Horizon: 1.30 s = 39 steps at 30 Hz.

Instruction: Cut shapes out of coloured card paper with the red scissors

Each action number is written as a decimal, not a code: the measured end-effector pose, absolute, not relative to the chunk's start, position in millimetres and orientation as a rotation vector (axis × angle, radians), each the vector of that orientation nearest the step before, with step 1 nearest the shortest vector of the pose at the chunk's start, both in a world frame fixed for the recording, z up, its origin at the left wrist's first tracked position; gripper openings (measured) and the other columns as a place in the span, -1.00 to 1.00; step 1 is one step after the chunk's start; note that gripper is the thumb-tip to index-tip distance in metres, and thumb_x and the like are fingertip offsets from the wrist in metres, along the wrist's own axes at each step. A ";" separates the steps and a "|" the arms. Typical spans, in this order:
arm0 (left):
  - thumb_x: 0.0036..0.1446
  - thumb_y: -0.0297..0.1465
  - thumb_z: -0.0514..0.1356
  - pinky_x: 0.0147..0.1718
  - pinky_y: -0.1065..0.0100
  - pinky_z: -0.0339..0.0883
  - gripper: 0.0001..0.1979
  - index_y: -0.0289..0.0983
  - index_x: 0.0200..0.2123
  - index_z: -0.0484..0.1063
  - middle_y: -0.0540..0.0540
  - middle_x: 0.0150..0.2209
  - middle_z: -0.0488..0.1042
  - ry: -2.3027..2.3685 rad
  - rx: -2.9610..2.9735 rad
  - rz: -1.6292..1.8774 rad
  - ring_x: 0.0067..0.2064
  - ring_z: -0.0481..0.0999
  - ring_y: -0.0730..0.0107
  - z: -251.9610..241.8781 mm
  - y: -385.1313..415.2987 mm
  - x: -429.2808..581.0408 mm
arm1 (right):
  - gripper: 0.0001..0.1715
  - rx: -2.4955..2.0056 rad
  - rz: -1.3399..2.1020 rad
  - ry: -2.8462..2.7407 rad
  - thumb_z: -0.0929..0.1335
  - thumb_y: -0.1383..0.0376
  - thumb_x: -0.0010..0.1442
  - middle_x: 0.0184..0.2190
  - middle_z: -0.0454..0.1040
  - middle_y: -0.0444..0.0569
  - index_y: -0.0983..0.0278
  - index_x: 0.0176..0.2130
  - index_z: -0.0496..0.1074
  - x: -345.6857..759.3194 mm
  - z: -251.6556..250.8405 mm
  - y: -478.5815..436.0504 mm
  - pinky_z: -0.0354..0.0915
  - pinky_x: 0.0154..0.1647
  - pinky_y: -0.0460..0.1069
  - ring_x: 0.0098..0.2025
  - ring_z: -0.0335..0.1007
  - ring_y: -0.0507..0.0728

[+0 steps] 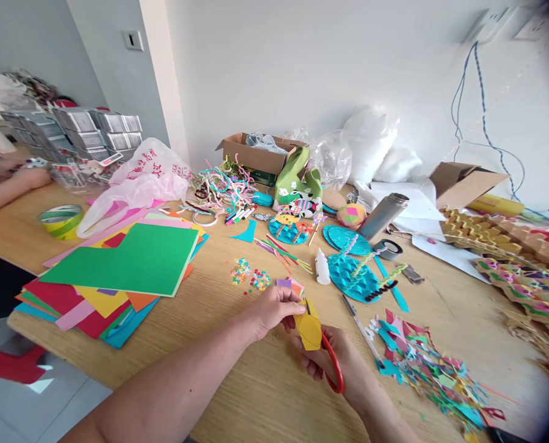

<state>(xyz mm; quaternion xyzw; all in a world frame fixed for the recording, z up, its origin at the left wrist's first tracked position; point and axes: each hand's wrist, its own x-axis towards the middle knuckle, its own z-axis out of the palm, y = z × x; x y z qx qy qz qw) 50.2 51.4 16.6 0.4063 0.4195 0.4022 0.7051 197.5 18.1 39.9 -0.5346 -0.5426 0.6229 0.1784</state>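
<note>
Between the fingers of my left hand (278, 309) I pinch a small piece of yellow paper (310, 331) with an outline drawn on it. My right hand (343, 357) is closed around the red handles of a pair of scissors (333, 369). Their blades are mostly behind the paper, with a dark tip showing at its upper edge. Just beyond my left hand lie small purple and pink paper pieces (295, 286) and two piles of coloured paper dots (259, 280). A white glue bottle (321, 267) stands behind them.
Coloured paper sheets (131, 261) are stacked at left, near a tape roll (62, 220). Paper scraps (435, 369) and a pen (361, 329) lie right. Blue-painted egg-carton pieces (352, 277), a steel flask (385, 215) and pipe cleaners (223, 187) stand farther back. Another person's hand (34, 177) is far left.
</note>
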 end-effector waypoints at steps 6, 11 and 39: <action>-0.22 -0.30 0.23 -0.59 0.46 0.15 -0.78 -0.33 -0.53 0.32 0.06 -0.60 0.34 0.929 0.911 0.888 -0.63 0.29 0.59 17.1 51.5 50.2 | -0.58 -1.483 1.764 -1.544 0.42 0.03 -0.13 -0.69 0.32 -0.21 0.31 -0.43 0.34 197.9 39.0 18.7 0.12 -0.65 -0.14 -0.66 0.20 -0.03; -0.21 -0.31 0.22 -0.61 0.47 0.14 -0.79 -0.33 -0.53 0.32 0.06 -0.61 0.34 0.938 0.916 0.887 -0.63 0.29 0.57 17.7 51.5 50.1 | -0.58 -1.518 1.752 -1.542 0.41 0.03 -0.13 -0.69 0.33 -0.21 0.32 -0.43 0.33 197.5 39.5 18.5 0.11 -0.67 -0.15 -0.68 0.20 -0.04; -0.23 -0.34 0.23 -0.62 0.47 0.13 -0.81 -0.33 -0.54 0.31 0.05 -0.61 0.34 0.936 0.903 0.914 -0.63 0.28 0.57 16.6 51.8 50.3 | -0.70 -1.524 1.734 -1.580 0.33 0.11 -0.08 -0.69 0.31 -0.21 0.30 -0.48 0.26 197.7 36.9 19.2 0.12 -0.68 -0.17 -0.68 0.21 -0.06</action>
